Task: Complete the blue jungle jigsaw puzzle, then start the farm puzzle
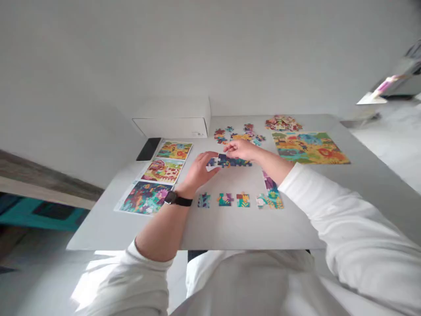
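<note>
My left hand [198,170] is curled with thumb and fingers around a dark blue puzzle piece [211,162]. Just right of that piece lies a strip of joined dark blue puzzle pieces [235,161]. My right hand [242,149] reaches over the strip's far edge, its fingertips pinched together at the left part of the strip and partly hiding it. Nearer to me, a loose row holds a teal puzzle piece [204,200], a green and purple one [225,199] and one with an orange flower [243,200]. Joined corner pieces [272,199] are at the row's right end, partly behind my right forearm.
Picture sheets [163,170] and a black phone [149,149] lie at left, before a white box [171,127]. Loose pieces [221,135] lie beyond my hands. A piece pile [283,123] and an animal puzzle picture [311,148] occupy the right of the table [226,232].
</note>
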The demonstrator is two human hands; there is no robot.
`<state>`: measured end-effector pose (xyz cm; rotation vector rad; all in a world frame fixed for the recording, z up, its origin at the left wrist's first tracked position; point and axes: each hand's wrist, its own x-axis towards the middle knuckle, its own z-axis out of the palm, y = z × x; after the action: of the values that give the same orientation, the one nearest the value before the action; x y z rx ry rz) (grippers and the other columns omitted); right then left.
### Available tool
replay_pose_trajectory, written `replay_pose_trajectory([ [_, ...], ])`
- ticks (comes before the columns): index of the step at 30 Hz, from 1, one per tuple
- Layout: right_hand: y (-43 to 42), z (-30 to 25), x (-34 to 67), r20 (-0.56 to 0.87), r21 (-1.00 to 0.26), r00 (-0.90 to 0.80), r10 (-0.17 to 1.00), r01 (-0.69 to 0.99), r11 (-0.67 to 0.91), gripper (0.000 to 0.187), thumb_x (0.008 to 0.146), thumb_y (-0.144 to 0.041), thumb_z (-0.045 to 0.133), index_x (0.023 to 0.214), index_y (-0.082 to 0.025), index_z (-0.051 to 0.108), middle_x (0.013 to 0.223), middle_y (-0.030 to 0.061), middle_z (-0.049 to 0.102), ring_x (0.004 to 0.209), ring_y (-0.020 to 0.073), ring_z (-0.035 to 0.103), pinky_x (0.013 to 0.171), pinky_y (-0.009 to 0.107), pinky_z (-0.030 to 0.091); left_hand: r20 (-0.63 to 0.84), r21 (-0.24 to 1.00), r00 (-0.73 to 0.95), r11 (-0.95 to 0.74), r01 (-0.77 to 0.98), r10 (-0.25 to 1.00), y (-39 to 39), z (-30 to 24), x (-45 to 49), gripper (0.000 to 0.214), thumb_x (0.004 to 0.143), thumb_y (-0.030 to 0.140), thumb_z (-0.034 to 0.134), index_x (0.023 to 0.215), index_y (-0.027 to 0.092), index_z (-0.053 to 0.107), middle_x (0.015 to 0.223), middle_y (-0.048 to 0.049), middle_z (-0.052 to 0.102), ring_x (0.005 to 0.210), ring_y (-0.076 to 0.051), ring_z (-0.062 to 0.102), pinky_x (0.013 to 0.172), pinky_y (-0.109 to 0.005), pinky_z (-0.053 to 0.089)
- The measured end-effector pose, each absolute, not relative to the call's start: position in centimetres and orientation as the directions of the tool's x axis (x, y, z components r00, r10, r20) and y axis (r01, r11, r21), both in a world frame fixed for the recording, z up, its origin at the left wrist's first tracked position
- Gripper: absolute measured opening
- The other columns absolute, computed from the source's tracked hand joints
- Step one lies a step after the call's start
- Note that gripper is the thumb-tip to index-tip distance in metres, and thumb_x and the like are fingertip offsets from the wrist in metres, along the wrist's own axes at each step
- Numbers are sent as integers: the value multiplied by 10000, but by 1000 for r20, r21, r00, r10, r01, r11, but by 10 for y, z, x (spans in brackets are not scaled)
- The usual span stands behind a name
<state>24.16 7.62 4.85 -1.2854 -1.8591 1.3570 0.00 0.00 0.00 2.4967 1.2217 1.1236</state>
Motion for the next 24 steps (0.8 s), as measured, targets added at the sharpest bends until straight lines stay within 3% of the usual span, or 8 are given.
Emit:
replay_pose_trajectory([
  [4, 83, 41, 237, -133, -905, -466, 875, 417, 85, 237, 780, -123, 877, 992, -184, 790, 830, 5, 777, 711, 130, 665, 702, 232, 511, 541, 437, 341, -604, 667, 769, -1, 4, -2, 482, 930, 213, 804, 1374, 243, 619, 1357, -89, 730, 1310, -268, 670, 1143, -425, 545],
  [9, 84, 29, 239, -70, -862, -479, 875, 471, 189, 233, 819, -181, 851, 1042, -191, 787, 861, 23, 790, 771, 170, 717, 756, 275, 544, 528, 446, 388, -635, 630, 756, 1, 2, 2, 401, 928, 190, 786, 1307, 228, 660, 1305, -83, 753, 1245, -251, 699, 1114, -402, 552],
  [12, 78, 24, 242, 49, -804, -482, 875, 501, 321, 269, 858, -199, 812, 1124, -195, 770, 934, 36, 804, 833, 183, 733, 817, 307, 559, 541, 451, 376, -637, 625, 752, 3, 0, 3, 355, 936, 167, 754, 1278, 222, 680, 1269, -77, 767, 1208, -240, 709, 1090, -388, 552],
  [17, 62, 15, 244, 264, -680, -613, 744, 429, 595, 331, 860, -205, 813, 1183, -209, 739, 1139, 73, 808, 994, 210, 750, 913, 341, 575, 485, 480, 341, -571, 666, 806, 6, -3, 3, 196, 960, 169, 702, 1147, 220, 722, 1158, -62, 795, 1128, -239, 721, 1061, -391, 553],
  [20, 57, 9, 244, 314, -560, -618, 721, 493, 666, 308, 873, -148, 781, 1173, -208, 746, 1195, 98, 798, 1107, 250, 739, 1001, 386, 558, 437, 469, 323, -519, 715, 839, 8, -7, 2, 177, 956, 155, 686, 1115, 217, 732, 1118, -68, 795, 1102, -249, 717, 1049, -400, 554],
  [24, 55, 1, 244, 353, -391, -613, 707, 590, 706, 261, 902, -205, 799, 1160, -204, 761, 1251, 132, 771, 1233, 313, 686, 1092, 449, 511, 425, 443, 250, -441, 781, 870, 12, -13, -2, 243, 942, 161, 695, 1179, 202, 726, 1148, -96, 772, 1111, -271, 705, 1043, -418, 556],
])
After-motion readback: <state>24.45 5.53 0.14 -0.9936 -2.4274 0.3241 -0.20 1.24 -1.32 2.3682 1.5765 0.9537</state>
